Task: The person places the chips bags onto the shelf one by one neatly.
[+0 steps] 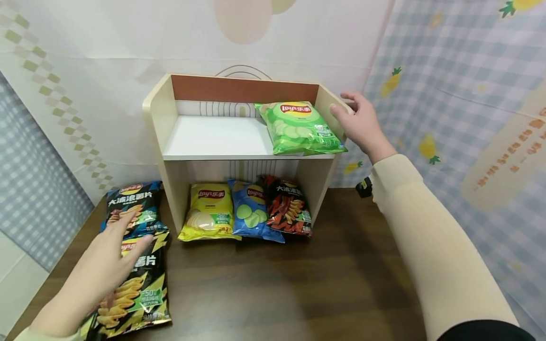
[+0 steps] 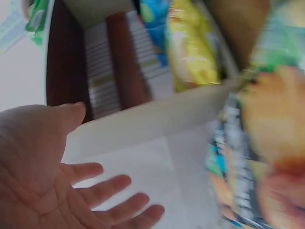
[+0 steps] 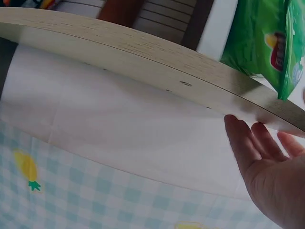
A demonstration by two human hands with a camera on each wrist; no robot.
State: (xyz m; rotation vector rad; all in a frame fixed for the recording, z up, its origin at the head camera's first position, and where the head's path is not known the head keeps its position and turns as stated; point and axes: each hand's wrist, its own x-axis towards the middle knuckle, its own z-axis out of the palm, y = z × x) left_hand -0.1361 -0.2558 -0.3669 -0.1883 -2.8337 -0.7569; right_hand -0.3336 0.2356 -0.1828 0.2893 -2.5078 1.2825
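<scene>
My right hand (image 1: 362, 121) is at the right side panel of a small two-tier shelf (image 1: 170, 189), thumb on the inner side and fingers against the outer face. Beside it, a green bag of potato chips (image 1: 300, 128) lies on the upper tier. My left hand (image 1: 104, 265), fingers spread and empty, hovers over a black-and-yellow bag of chips (image 1: 149, 284) and partly hides it. Just behind that lies a black-and-blue bag of chips (image 1: 142, 201). In the left wrist view, the left palm (image 2: 43, 191) appears near the shelf's side.
On the lower tier stand a yellow bag of chips (image 1: 209, 213), a blue one (image 1: 251, 213) and a black-and-red one (image 1: 290, 208), side by side. The shelf stands on a dark wooden table (image 1: 256, 293). Patterned cloth (image 1: 448, 94) hangs behind and at the sides.
</scene>
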